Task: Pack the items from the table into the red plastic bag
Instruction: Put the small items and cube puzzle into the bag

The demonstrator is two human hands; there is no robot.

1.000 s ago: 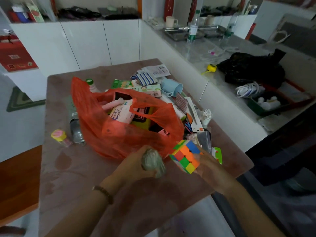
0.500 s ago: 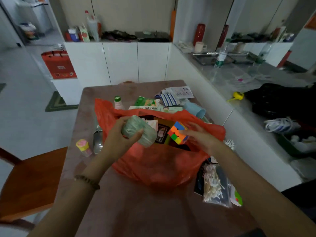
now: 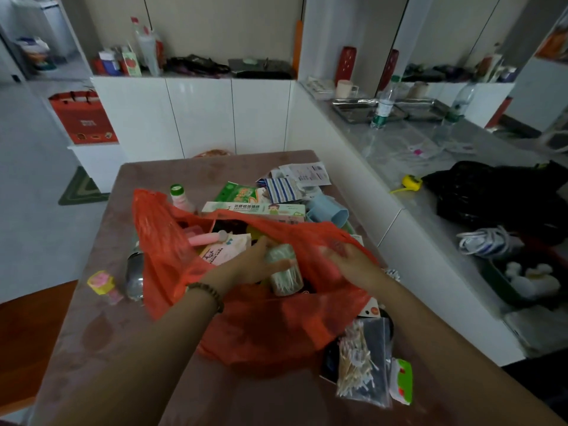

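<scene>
The red plastic bag (image 3: 264, 327) lies open in the middle of the brown table (image 3: 107, 348). My left hand (image 3: 246, 267) reaches into its mouth, closed around a greenish jar of cotton swabs (image 3: 284, 272). My right hand (image 3: 353, 262) is inside the bag too, its fingers veiled by the red film; the colour cube is hidden. A pink tube (image 3: 204, 239) and a tissue pack (image 3: 229, 249) lie inside. On the table are a long green-white box (image 3: 255, 209), a blue cup (image 3: 327, 210), a green-capped bottle (image 3: 179, 198) and a packet of cotton swabs (image 3: 358, 373).
A clear bottle (image 3: 135, 272) and a small yellow-pink item (image 3: 101, 282) lie left of the bag. A striped cloth (image 3: 282, 189) and papers (image 3: 307, 173) sit at the far end. A wooden chair (image 3: 24, 333) stands left; a counter with a black bag (image 3: 491, 195) runs along the right.
Both hands have gone from above the bag's mouth down into it. The jar is lower inside the bag, and the colour cube has dropped out of sight.
</scene>
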